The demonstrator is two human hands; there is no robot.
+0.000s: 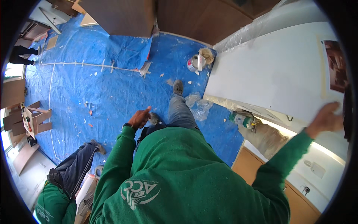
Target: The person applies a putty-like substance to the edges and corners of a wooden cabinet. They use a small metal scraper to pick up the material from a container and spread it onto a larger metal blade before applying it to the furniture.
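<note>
My left hand [140,118], with a dark band at the wrist, hangs beside my left hip above the blue sheeting [112,93]. Its index finger points out, the other fingers curl loosely, and I see nothing in it. Out to the right, my right hand [327,120] is raised beside the white wall panel [268,67], near a dark upright thing [348,112] at the picture's rim. Motion blur smears its fingers, so whether they touch that thing is unclear. A taped-up picture [335,65] is on the panel above this hand.
One shoe [178,87] is forward on the sheeting. A paint can [194,63] and crumpled clear plastic [201,106] lie ahead. A green canister [240,120] stands by the right-hand ledge. Someone in green [56,201] is at lower left, another person [22,55] far left. Brown cabinets [197,20] stand ahead.
</note>
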